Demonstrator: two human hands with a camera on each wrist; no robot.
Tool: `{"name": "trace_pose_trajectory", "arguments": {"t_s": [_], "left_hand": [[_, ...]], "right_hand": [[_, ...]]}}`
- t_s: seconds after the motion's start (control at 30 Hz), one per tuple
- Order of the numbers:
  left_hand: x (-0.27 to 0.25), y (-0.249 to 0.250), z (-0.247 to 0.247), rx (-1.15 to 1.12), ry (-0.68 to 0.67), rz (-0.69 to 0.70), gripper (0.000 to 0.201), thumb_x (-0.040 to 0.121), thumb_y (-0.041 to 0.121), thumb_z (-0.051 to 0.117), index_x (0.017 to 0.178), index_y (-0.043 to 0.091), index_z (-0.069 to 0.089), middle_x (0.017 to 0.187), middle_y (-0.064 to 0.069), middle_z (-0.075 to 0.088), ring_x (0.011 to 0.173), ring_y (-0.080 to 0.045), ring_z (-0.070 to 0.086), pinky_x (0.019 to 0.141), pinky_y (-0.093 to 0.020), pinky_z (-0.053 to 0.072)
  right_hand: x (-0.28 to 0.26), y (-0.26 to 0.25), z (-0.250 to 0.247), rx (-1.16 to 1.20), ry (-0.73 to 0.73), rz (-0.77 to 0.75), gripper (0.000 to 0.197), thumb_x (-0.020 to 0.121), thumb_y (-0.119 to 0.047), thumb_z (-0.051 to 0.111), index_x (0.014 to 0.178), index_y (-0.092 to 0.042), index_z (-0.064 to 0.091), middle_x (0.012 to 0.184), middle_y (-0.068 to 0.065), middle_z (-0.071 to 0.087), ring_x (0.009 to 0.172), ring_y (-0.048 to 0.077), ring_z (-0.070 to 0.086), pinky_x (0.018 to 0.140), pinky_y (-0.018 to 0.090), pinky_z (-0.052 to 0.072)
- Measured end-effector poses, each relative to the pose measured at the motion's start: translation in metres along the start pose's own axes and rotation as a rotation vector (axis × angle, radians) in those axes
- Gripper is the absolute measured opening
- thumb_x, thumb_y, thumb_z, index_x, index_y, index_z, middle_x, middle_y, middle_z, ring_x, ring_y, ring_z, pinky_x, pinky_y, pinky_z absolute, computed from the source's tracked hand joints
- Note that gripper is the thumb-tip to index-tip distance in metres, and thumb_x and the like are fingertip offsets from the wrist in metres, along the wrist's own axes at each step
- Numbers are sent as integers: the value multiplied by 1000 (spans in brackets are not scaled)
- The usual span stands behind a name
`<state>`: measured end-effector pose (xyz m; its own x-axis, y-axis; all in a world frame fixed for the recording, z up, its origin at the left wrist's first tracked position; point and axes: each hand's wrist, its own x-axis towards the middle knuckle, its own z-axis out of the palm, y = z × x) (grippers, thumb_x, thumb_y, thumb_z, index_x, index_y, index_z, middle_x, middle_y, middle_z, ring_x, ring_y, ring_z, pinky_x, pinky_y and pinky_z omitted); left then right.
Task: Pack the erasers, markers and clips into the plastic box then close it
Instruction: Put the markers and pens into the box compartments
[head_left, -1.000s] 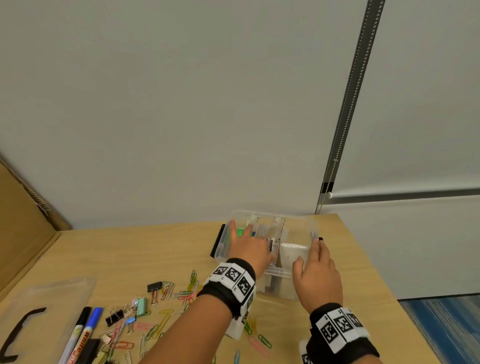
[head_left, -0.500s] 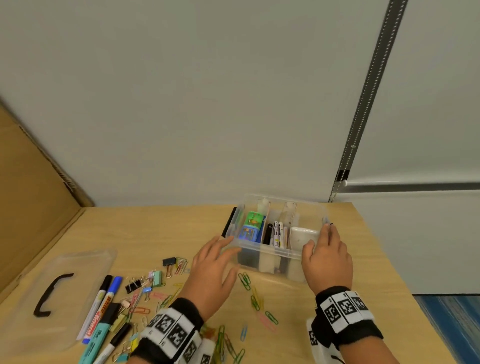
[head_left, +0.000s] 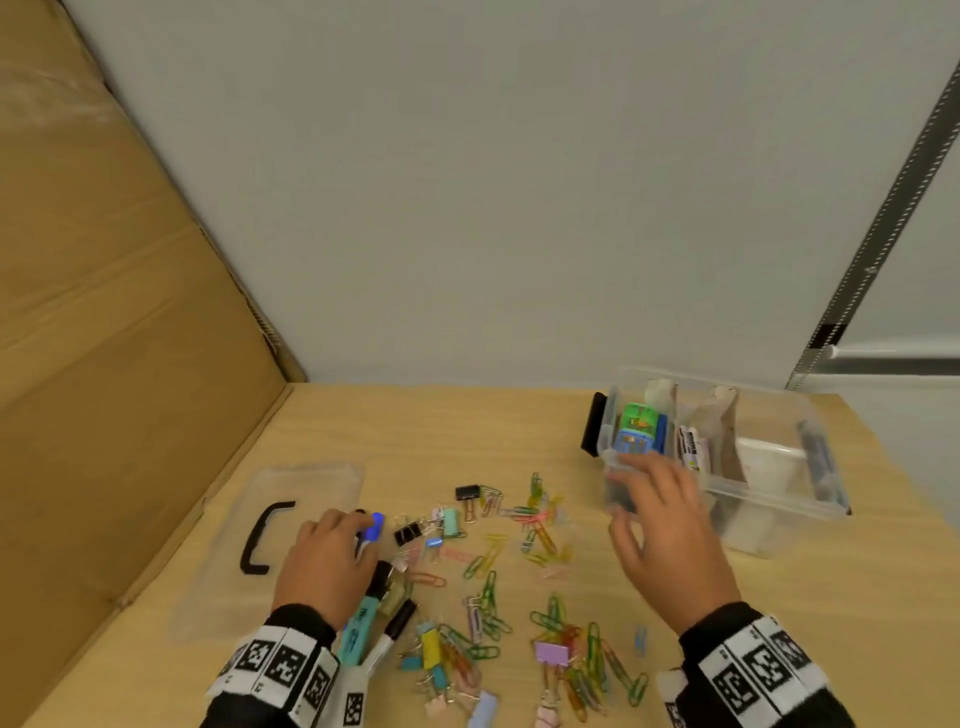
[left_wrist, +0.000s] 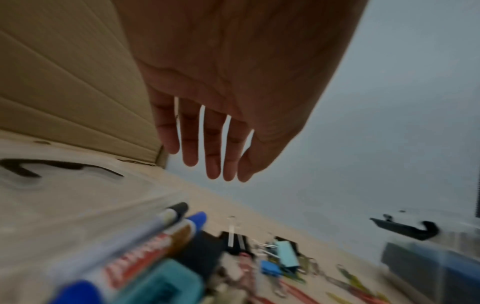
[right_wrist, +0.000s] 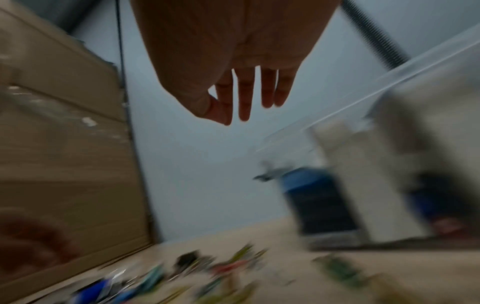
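The plastic box (head_left: 769, 483) sits open at the far right of the table (head_left: 415, 426), with erasers (head_left: 636, 428) stood on end in its left compartment and a few markers upright beside them, so there is room left for more. Its lid (head_left: 291, 525) lies flat, handle up, well apart at the left, out of the way until packing is done.

My left hand (head_left: 324, 564) is low over the markers (head_left: 374, 597) that lie side by side just right of the lid. In the left wrist view the fingers (left_wrist: 189, 144) are straight and spread above the markers and hold nothing; I judge I am about to gather them, since they lie in one bunch and could go in together.

My right hand (head_left: 667, 540) hangs in the air just in front of the box's near left corner, fingers loose and apart, empty; the right wrist view is blurred but shows nothing in it.

Between my hands the clips (head_left: 493, 561) lie scattered, paper clips and binder clips mixed. I expect those will take the most trips
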<state>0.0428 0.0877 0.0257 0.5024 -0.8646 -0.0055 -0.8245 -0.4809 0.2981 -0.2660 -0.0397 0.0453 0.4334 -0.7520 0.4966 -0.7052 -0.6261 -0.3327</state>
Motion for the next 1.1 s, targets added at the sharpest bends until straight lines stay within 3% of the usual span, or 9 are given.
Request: {"name": "trace_pose_trajectory", "arguments": {"t_s": [0.07,0.17,0.3,0.4,0.6,0.73,0.83,1.0,1.1], "left_hand": [[4,-19,-3,38,-69,-25,34,95,41,41,125,28,51,122,5,54,112,-17,47,96,-31,43],[9,-37,0,58,-171,-38,33,94,44,42,120,28,52,116,5,55,105,-15,52,91,-31,47],[10,-43,9,69,-259,-22,35,90,44,51,119,25,48,115,3,53,96,-16,60,83,-32,50],[13,-43,12,51,-259,-5,36,88,45,53,118,25,46,112,4,54,91,-16,61,80,-32,52],[18,-34,15,121,-291,9,37,86,50,55,111,23,51,106,3,56,89,-15,61,79,-30,52],[22,-31,15,136,-326,33,38,86,50,56,108,20,52,103,2,60,90,-16,61,76,-28,50],[25,-32,16,115,-365,27,39,84,54,57,106,21,52,95,4,61,85,-15,61,78,-29,51],[27,-31,22,108,-386,44,31,93,45,45,106,18,53,88,4,56,84,-16,60,80,-28,50],[28,-33,24,75,-414,42,29,96,41,41,106,18,55,92,2,61,87,-18,62,80,-29,50]], "right_hand": [[-2,-32,23,62,-115,-112,22,84,-16,58,105,-20,61,113,-4,56,111,14,46,95,31,45],[-4,-76,56,119,-335,-252,21,90,-26,42,103,-26,59,108,-11,56,105,9,47,89,28,47],[-9,-128,86,105,-673,-479,25,92,-16,45,112,-18,60,112,3,59,107,23,49,86,40,48],[-7,-153,104,10,-799,-584,30,90,-10,49,118,-13,60,112,11,56,107,31,47,83,44,43],[-9,-164,122,-81,-903,-603,29,90,-5,49,116,-7,62,107,16,56,105,36,46,85,48,46],[-2,-163,114,-129,-928,-499,36,92,-2,47,128,-3,45,126,17,47,115,34,41,90,47,42],[8,-154,108,-123,-847,-400,44,89,1,44,132,-6,38,135,14,40,121,33,38,95,46,42],[10,-151,122,-152,-772,-581,38,82,-9,53,118,-15,43,113,14,51,104,33,46,89,46,46],[6,-156,128,-183,-794,-545,46,83,-12,51,126,-20,36,118,16,48,110,33,42,93,45,38]]}}
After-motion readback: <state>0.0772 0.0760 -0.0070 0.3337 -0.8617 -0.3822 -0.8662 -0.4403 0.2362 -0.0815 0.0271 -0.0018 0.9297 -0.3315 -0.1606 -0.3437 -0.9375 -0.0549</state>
